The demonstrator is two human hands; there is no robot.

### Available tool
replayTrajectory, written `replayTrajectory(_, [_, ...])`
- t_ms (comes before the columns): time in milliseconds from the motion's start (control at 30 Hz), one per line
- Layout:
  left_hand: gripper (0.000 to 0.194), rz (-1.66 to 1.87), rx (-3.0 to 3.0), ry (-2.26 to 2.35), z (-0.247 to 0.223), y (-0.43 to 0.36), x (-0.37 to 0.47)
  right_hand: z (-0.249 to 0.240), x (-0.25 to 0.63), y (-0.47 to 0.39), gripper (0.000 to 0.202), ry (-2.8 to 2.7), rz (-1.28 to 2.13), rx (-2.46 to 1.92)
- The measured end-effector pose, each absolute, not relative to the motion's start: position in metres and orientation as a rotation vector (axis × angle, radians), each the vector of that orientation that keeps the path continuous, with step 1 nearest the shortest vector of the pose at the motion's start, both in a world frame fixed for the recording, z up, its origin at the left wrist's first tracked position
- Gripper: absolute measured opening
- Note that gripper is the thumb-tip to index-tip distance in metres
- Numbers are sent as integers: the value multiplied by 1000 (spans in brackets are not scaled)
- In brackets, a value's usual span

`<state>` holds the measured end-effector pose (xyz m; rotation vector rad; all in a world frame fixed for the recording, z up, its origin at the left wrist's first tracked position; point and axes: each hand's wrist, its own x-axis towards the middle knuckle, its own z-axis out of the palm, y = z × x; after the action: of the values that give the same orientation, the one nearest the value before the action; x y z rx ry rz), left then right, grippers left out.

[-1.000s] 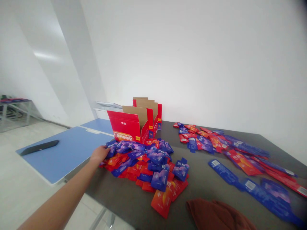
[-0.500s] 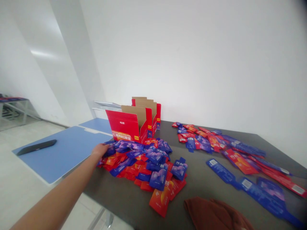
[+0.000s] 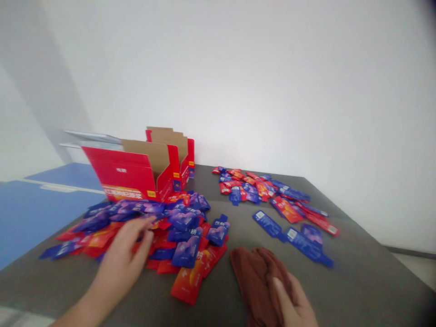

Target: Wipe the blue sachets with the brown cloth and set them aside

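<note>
Room: white walls behind a dark grey worktop point(image 3: 357, 277), a blue table point(image 3: 30, 204) at its left
Left hand point(image 3: 124, 259): I see it spread flat, fingers point(image 3: 143, 236) released, tips touching the near edge of the sachet heap point(image 3: 153, 227)
Sachet heap: red and blue packets piled loosely in front of the red carton point(image 3: 131, 175), which stands open
Right hand point(image 3: 294, 304): fingers resting on the brown cloth point(image 3: 255, 277) at the near edge, pressing rather than clenched
Far side: a second scatter of sachets point(image 3: 265, 190), well apart from the heap
</note>
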<state>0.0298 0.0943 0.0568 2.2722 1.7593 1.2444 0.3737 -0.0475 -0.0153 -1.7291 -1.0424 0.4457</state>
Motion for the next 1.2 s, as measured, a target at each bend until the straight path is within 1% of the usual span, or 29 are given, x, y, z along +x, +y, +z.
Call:
replayTrajectory(33, [37, 1196, 2418, 1485, 43, 75, 54, -15, 370, -44, 39, -1195, 392, -1684])
replayTrajectory(100, [58, 1015, 2624, 1141, 9, 42, 99, -13, 369, -35, 33, -1472, 214, -1727])
replayTrajectory(133, [64, 974, 2700, 1014, -11, 30, 119, -12, 375, -29, 32, -1562, 112, -1797])
replayTrajectory(200, [68, 984, 2736, 959, -49, 16, 154, -9, 401, -18, 34, -1601, -89, -1981])
replayTrajectory(267, [70, 969, 2840, 965, -80, 13, 183, -7, 439, -9, 37, -1534, -207, -2134])
replayTrajectory(367, [68, 978, 3050, 797, -100, 15, 217, -11, 494, -1, 42, -1502, -312, -2328])
replayTrajectory(433, [70, 974, 3083, 731, -99, 15, 232, -17, 516, 2, 44, -1543, -317, -2417])
replayTrajectory(467, [72, 959, 3063, 729, -96, 15, 237, -21, 522, 2, 42, -1571, -307, -2452])
replayTrajectory(600, [80, 945, 2967, 733, -90, 13, 243, -28, 527, -5, 25, -1648, -260, -2567])
replayTrajectory(700, [83, 966, 2990, 740, -95, 12, 239, -21, 528, -15, 18, -1655, -234, -2601])
replayTrajectory(733, [83, 962, 2993, 723, -96, 10, 236, -16, 528, -19, 18, -1644, -232, -2605])
replayTrajectory(800, [82, 965, 2924, 739, -92, 6, 229, -3, 527, -29, 29, -1590, -230, -2606])
replayTrajectory(867, [72, 1031, 2751, 812, -77, 2, 220, 15, 521, -40, 39, -1532, -204, -2581])
replayTrajectory(933, [62, 1097, 2474, 872, -51, 0, 209, 38, 507, -50, 42, -1545, -138, -2506])
replayTrajectory(1033, [46, 1078, 1874, 882, -2, 4, 197, 77, 471, -63, 41, -1750, 167, -2249])
replayTrajectory(1067, [44, 1020, 1643, 864, 14, 6, 195, 90, 457, -64, 40, -1838, 412, -2087])
replayTrajectory(1133, [45, 794, 1251, 721, 35, 9, 195, 110, 428, -65, 35, -1953, 754, -1815])
replayTrajectory(1200, [45, 478, 948, 523, 43, 6, 197, 120, 404, -60, 30, -2046, 889, -1645])
